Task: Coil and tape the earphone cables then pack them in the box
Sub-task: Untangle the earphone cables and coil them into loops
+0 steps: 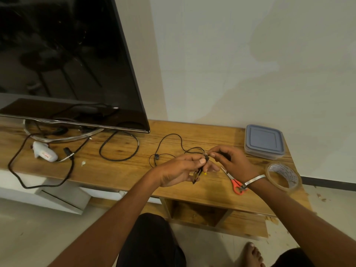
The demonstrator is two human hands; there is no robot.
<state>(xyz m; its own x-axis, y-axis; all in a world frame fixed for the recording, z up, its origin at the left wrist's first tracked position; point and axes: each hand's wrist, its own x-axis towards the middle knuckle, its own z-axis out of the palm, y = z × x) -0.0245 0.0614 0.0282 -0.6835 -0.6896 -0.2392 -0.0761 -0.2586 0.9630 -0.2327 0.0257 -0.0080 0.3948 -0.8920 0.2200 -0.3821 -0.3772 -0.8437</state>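
A thin black earphone cable point(169, 136) trails in loops across the wooden TV stand point(123, 170). My left hand point(179, 170) grips a folded bunch of that cable, its end hanging below my palm. My right hand point(231, 160) pinches the cable just right of the left thumb. A clear plastic box point(264, 141) with a grey-blue lid sits shut at the stand's back right corner. A roll of clear tape point(283, 177) stands by the right edge. Orange-handled scissors point(236, 183) lie partly under my right wrist.
A large dark TV point(63, 60) on a metal foot fills the left. A white glue gun point(45, 152) with its black cord and another black cable loop point(119, 149) lie on the stand's left half. My knee and bare foot show below.
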